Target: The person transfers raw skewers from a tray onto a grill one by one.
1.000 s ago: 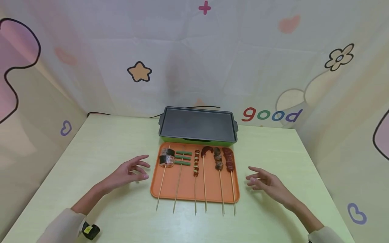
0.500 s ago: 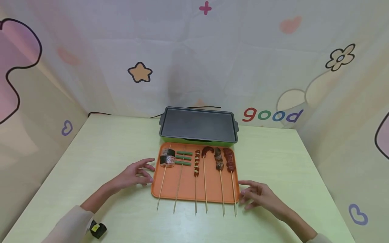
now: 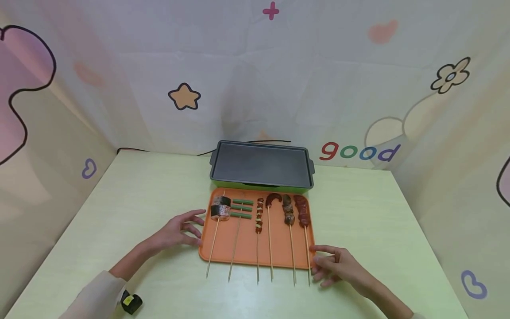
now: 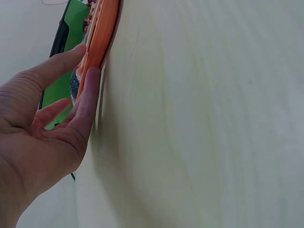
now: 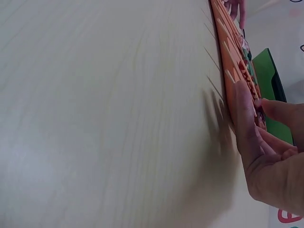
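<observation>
An orange tray [image 3: 247, 248] lies on the table with several skewers across it, their sticks jutting past its near edge. My left hand [image 3: 173, 232] is at the tray's left edge; in the left wrist view the fingers [image 4: 90, 85] meet the orange rim. At the lower right corner, my right hand [image 3: 338, 266] holds the rim between thumb and fingers, beside the stick of the dark red meat skewer [image 3: 302, 212]. A skewer with two black-banded rolls [image 3: 221, 208] lies leftmost, beside one with green pieces [image 3: 241, 209]. The undersides of the fingertips are hidden.
A green-sided griddle with a dark flat plate [image 3: 261, 165] stands right behind the tray. A black cord [image 3: 205, 153] runs along the table's back edge. Printed cloth [image 3: 239, 66] encloses the table behind and at both sides. A black strap device [image 3: 130, 302] sits by the left sleeve.
Both hands have moved inward to the tray's sides, the right one also nearer the person. Fingertips that were apart from the tray are now at its rim. The tray stays in place.
</observation>
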### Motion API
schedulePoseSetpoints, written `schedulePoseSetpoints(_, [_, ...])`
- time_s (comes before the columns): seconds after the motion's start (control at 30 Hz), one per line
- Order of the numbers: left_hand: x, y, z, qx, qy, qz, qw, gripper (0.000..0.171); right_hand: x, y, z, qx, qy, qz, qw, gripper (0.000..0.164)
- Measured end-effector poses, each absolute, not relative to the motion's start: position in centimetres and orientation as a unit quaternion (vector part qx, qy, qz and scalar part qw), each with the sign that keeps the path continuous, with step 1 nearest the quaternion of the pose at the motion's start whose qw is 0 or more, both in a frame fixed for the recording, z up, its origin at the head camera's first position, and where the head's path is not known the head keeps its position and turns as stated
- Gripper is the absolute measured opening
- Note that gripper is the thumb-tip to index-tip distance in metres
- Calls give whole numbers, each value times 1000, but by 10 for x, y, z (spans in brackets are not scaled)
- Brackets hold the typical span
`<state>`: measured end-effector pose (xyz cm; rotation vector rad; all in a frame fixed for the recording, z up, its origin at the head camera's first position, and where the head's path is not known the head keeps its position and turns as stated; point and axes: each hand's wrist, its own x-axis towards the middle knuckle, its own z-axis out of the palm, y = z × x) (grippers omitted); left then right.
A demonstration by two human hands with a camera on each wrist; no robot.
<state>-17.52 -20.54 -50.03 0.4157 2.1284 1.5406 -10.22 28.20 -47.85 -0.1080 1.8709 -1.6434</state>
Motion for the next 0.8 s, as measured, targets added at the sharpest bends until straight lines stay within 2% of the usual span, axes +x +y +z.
schedulePoseSetpoints(0.43, [-174, -202, -501, 155, 786, 545, 248, 91, -95, 269, -485, 21, 669, -663, 335, 79])
schedulePoseSetpoints(0.8, [-175, -203, -503, 163, 786, 542, 251, 91, -96, 272, -485, -3, 666, -659, 349, 83])
